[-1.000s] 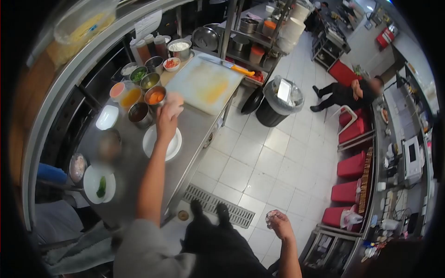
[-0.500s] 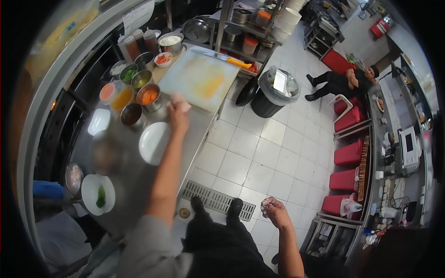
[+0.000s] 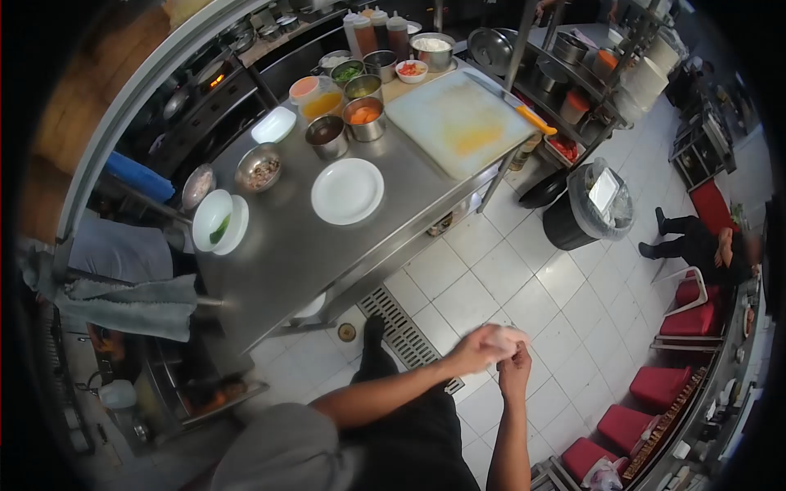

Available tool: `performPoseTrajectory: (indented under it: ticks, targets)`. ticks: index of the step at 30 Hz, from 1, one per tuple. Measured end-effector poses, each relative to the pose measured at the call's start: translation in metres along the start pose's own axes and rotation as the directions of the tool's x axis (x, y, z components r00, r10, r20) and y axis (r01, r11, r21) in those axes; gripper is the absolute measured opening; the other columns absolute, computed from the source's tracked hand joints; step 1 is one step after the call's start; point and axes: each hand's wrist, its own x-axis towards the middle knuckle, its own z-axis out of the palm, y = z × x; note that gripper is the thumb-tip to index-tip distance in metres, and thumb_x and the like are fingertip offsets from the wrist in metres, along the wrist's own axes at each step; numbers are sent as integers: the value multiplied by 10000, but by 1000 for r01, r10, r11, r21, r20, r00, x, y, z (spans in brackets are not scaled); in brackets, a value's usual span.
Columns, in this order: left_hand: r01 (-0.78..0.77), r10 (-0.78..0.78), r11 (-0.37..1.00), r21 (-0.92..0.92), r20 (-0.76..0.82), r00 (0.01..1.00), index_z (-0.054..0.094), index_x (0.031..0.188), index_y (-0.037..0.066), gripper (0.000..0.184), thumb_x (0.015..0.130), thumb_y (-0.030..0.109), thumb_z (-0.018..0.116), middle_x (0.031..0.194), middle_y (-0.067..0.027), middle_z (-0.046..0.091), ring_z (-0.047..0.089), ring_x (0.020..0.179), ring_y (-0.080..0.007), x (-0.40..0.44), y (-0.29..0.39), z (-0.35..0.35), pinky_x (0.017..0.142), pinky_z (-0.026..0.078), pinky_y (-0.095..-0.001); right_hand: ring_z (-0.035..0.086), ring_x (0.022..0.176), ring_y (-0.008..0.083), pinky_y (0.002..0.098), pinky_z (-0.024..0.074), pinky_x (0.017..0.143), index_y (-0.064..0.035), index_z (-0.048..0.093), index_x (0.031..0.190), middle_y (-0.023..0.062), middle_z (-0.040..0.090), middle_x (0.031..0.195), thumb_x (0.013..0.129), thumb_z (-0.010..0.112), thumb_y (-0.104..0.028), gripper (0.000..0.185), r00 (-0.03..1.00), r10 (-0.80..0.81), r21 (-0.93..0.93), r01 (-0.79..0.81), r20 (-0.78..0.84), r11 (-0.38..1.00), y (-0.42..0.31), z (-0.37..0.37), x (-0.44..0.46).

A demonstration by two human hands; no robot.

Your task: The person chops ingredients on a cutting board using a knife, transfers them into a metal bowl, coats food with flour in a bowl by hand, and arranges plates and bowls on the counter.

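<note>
Away from the table, over the tiled floor, my two hands meet. My left hand [image 3: 481,350] is closed round a pale pinkish-white thing [image 3: 509,337], blurred and too unclear to name. My right hand [image 3: 515,368] touches it from below with its fingers pressed together; what they hold is hidden. On the steel table [image 3: 286,245], a white plate [image 3: 347,191] lies bare. Behind it stand metal cups, one with an orange food [image 3: 363,113], another with a dark sauce [image 3: 327,136]. A white cutting board [image 3: 463,123] carries an orange-handled knife [image 3: 536,119].
A lined bin [image 3: 573,217] stands right of the table. Bowls [image 3: 214,222] sit at the table's left end. A seated person [image 3: 700,245] is at the far right near red containers [image 3: 660,388]. Another person's light clothing [image 3: 123,250] shows at the left.
My left hand has moved from near the cutting board, back and right, to my right hand, carrying the pale thing. The view has turned left.
</note>
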Motion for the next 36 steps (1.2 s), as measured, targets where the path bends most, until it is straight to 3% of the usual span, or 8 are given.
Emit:
performPoseTrajectory:
  ticks: [4,5,6,10,14,18,25,36]
  targets:
    - [-260,310,945,198,-295,904,662,1212,38,346,876,-41,694,1257,-96,654,633,1176,-236,75,61,-64,979,529,-385,474,606,61,224,389,525,-43,604,993,22,612,815,1016,597,-160,119,981,188,108,-183,-39,977,18,-31,-3]
    - [-514,708,525,678,-13,706,653,1234,34,353,888,-32,678,1231,-127,679,640,1174,-264,104,101,-102,993,518,-402,476,608,62,225,393,527,-43,605,993,25,613,816,1015,599,-159,119,974,226,91,-224,-16,970,32,-40,-5]
    - [-538,665,657,529,-69,744,630,1278,22,390,891,-12,666,1217,-152,693,647,1161,-302,118,141,-115,1003,508,-414,478,610,63,226,397,529,-42,606,992,28,615,817,1014,601,-159,118,965,262,75,-261,6,962,46,-47,-7]
    - [5,867,175,985,-157,473,573,1305,-8,441,915,138,716,1101,-142,675,638,1042,-241,146,178,-160,955,494,-339,493,613,75,233,416,533,-36,611,993,40,620,814,991,613,-142,106,913,406,65,-408,46,910,92,-58,-15]
    - [82,284,676,732,-362,888,595,1279,16,319,985,131,640,1025,-77,673,671,901,-195,47,30,-157,770,555,-345,515,600,80,245,422,524,-33,636,970,30,618,773,992,617,-152,122,866,495,35,-498,68,867,149,-39,-11]
    - [386,-326,908,-165,-855,403,624,1087,64,261,1035,314,573,917,-89,653,666,748,-205,-57,-94,-271,580,541,-338,494,578,60,239,392,505,-47,631,950,-7,598,728,1012,622,-216,181,804,565,-30,-570,184,821,195,11,9]
    - [521,-39,852,51,-986,160,570,1205,21,704,960,680,530,917,-89,664,639,711,-209,-93,-87,-470,633,526,-369,464,567,51,240,367,516,-30,607,879,-17,573,687,1001,640,-237,243,705,644,-49,-662,298,748,294,90,1]
    - [684,-27,708,177,-961,276,567,867,89,320,959,384,653,666,-34,559,516,466,-147,-71,-74,-507,410,354,-279,498,582,61,247,388,528,-30,620,904,1,610,699,979,640,-201,188,575,750,9,-796,327,605,416,164,-55]
